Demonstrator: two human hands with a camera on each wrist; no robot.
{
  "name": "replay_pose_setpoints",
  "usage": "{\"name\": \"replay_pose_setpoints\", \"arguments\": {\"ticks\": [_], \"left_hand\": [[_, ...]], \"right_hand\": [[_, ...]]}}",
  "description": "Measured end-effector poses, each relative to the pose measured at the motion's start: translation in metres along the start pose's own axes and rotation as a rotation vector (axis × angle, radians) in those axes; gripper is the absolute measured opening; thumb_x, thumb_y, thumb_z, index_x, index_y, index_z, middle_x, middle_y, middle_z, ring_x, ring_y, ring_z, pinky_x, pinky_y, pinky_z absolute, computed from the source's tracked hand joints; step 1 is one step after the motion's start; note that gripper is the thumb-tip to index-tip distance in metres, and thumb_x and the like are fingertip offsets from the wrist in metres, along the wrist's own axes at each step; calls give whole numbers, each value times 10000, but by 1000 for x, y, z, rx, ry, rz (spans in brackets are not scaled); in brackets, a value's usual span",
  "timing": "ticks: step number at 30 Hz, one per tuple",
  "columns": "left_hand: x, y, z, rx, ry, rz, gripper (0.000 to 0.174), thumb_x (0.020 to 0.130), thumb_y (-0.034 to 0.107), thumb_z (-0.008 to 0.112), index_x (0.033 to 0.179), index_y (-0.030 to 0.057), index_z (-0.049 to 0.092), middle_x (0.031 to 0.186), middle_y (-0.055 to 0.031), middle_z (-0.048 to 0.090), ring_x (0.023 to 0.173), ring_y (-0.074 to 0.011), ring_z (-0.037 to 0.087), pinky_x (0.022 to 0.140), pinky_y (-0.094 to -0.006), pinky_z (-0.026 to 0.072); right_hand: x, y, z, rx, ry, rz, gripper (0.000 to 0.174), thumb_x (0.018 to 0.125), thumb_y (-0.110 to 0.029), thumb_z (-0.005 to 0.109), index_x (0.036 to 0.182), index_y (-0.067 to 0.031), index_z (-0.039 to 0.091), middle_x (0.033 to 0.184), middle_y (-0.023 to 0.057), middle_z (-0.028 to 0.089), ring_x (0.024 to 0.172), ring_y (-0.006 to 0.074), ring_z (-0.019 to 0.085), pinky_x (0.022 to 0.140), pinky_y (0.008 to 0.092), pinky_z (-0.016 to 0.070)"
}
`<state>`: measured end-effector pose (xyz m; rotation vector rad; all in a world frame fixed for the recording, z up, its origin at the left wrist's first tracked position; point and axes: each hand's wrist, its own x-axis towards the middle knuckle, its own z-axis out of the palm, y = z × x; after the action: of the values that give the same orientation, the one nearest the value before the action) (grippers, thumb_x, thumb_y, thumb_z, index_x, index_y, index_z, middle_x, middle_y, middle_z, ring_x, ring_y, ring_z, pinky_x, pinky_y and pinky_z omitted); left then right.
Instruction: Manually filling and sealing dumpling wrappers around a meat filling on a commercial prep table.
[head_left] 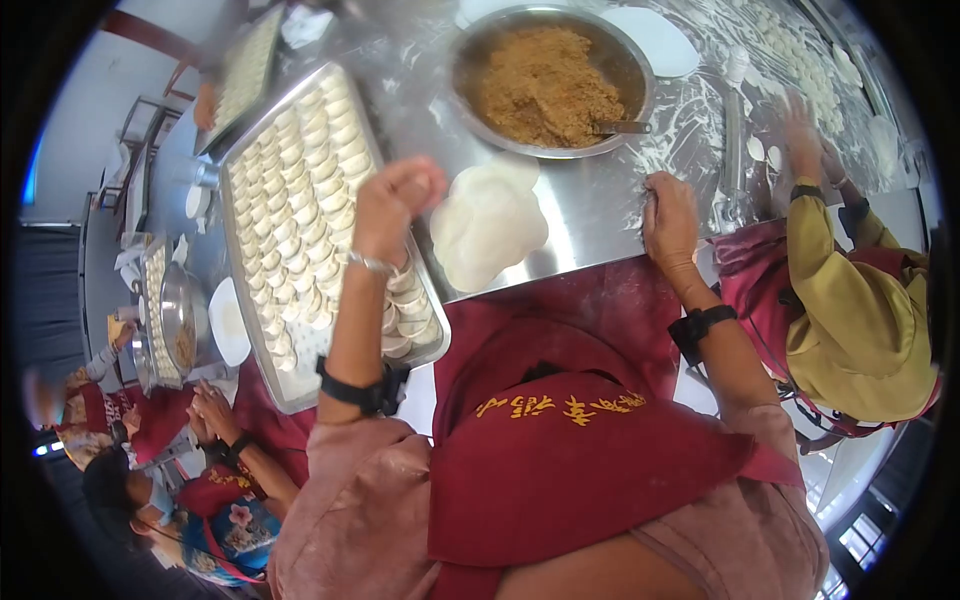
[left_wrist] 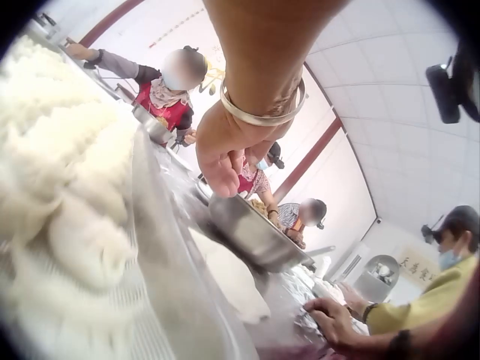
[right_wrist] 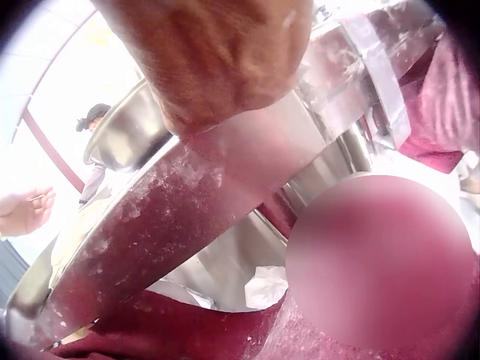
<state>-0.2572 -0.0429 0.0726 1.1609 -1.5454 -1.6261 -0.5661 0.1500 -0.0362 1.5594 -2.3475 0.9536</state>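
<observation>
My left hand (head_left: 400,205) is raised over the right rim of a metal tray (head_left: 437,340). Its fingers bend loosely, with nothing visible between them, and it looks blurred in the head view. Rows of folded dumplings (head_left: 300,190) fill most of that tray. Just right of the hand, pale round dough wrappers (head_left: 488,225) lie overlapping on the steel table (head_left: 590,215). My right hand (head_left: 670,215) rests at the table's front edge, fingers loosely curled and holding nothing. Beyond the wrappers stands a steel bowl (head_left: 468,110) of brown filling (head_left: 550,85), with a spoon handle (head_left: 622,127) at its rim.
A rolling pin (head_left: 735,140) and white spoons (head_left: 756,149) lie to the right on floury steel. A white plate (head_left: 655,40) sits behind the bowl. Another person in a yellow top (head_left: 855,310) works at the right; others work at the left near a second dumpling tray (head_left: 157,310).
</observation>
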Motion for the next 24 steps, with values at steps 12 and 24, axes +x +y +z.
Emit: {"name": "replay_pose_setpoints", "arguments": {"ticks": [12,24], "left_hand": [[-147,-73,48,-101,-71,-93,215,922,-21,558,1116,-55,643,1008,-118,696,890,-165,679,819,-280,554],[-179,-80,40,-7,-212,-99,240,916,2,566,1141,-66,617,1053,-143,689,978,-184,678,862,-282,543]], "right_hand": [[2,-75,49,391,-24,-136,128,852,-84,595,970,-64,639,1038,138,649,951,357,595,817,453,487],[48,-170,67,-32,-312,425,330,865,-341,688,963,-25,684,1015,175,673,943,362,658,762,466,532]]}}
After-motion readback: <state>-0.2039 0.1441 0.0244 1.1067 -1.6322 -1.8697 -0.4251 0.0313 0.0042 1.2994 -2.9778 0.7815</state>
